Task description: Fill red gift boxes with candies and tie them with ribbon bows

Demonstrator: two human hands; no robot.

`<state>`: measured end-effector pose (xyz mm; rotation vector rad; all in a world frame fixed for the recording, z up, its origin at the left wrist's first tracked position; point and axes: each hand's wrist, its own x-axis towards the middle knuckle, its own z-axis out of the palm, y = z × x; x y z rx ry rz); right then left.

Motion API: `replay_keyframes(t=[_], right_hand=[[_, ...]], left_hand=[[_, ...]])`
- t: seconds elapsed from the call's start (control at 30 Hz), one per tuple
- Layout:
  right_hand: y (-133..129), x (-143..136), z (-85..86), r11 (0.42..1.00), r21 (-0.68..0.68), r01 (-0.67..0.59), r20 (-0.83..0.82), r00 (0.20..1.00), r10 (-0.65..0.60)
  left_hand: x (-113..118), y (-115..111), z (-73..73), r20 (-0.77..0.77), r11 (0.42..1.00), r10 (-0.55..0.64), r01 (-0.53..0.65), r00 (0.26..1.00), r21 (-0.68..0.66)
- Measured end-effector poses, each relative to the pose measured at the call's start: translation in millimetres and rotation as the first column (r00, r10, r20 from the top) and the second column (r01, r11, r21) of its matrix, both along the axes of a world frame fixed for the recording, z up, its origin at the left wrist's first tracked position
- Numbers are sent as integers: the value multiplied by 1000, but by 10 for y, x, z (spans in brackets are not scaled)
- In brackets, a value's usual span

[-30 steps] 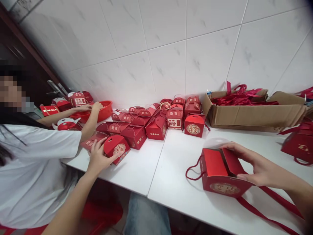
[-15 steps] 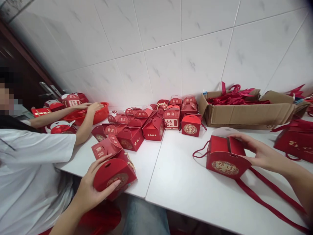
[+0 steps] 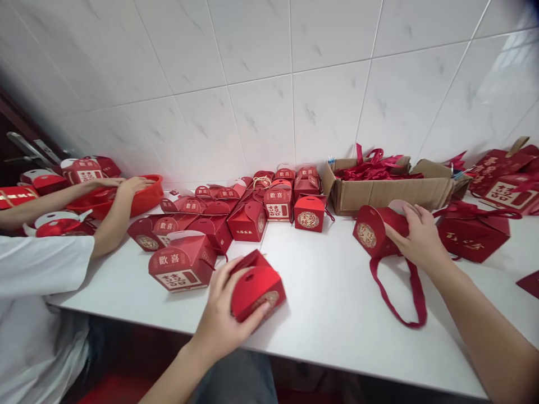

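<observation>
My left hand (image 3: 225,314) grips a small red box (image 3: 263,280) with a gold round emblem, near the front edge of the white table. At the right, my right hand (image 3: 415,235) is closed on another red box (image 3: 369,231), its fingers over the top. A dark red ribbon (image 3: 389,303) loops down from that box onto the table. Left of my left hand stands a larger red box (image 3: 179,266) with white and gold print. Just right of my right hand is a red box with a bow (image 3: 474,235).
Several red boxes (image 3: 248,221) cluster by the tiled wall. A cardboard box (image 3: 389,193) holds red ribbons. At the left, another person's hands (image 3: 135,185) reach into a red basin (image 3: 154,199). More red boxes (image 3: 501,179) stand at the far right.
The view has turned right. My left hand has carried its box rightward, away from the larger printed box. My right hand's box now sits farther back, beside the bow-topped box.
</observation>
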<state>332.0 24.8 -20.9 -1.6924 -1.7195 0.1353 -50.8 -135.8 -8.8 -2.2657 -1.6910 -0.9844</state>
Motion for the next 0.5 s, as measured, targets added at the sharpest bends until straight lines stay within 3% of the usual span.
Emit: replay_keyframes(t=[0.1, 0.17, 0.33, 0.43, 0.5], right_hand=[[19, 38, -12, 998, -28, 63, 16, 998, -62], [-18, 24, 28, 987, -49, 150, -3, 989, -151], [-147, -102, 143, 939, 18, 343, -5, 939, -343], [-146, -122, 108, 922, 114, 370, 10, 928, -373], [-113, -114, 48, 915, 189, 357, 30, 929, -369]], left_hand=[[361, 272, 25, 7, 963, -244, 244, 970, -113], [640, 542, 37, 25, 947, -292, 293, 956, -130], [1294, 1042, 85, -105, 949, -232, 201, 967, -241], [1469, 1137, 124, -213, 948, -206, 140, 955, -285], [1478, 1221, 134, -250, 962, -118, 48, 961, -269]])
